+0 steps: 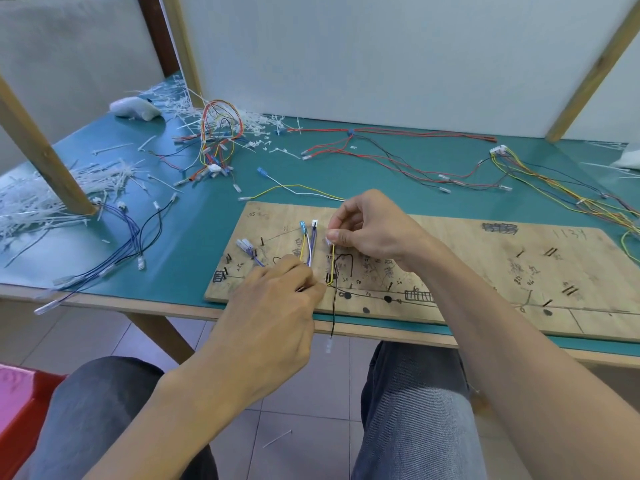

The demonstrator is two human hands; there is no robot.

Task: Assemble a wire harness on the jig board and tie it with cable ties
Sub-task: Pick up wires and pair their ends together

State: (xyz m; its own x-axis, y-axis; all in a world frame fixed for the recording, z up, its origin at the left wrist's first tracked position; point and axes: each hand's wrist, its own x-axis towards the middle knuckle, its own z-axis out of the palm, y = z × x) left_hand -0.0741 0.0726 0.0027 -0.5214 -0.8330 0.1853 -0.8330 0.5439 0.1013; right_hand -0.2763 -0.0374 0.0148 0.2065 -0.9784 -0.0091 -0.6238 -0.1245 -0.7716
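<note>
A wooden jig board [467, 271] with pins and pen marks lies at the table's front edge. On its left part run yellow, white and purple wires [309, 251] ending in a blue and a white connector at the top. My left hand [277, 303] grips the lower ends of these wires on the board. My right hand [367, 230] pinches the clear terminal of a yellow wire [333, 261] between thumb and forefinger. A black wire [333, 313] hangs from the board over the table edge.
Heaps of white cable ties [52, 199] lie at the left and back. A coiled multicolour harness [220, 143], red and black wires [388, 154], a yellow-blue bundle [561, 188] and blue wires [128, 244] spread over the green mat. Wooden posts stand left and right.
</note>
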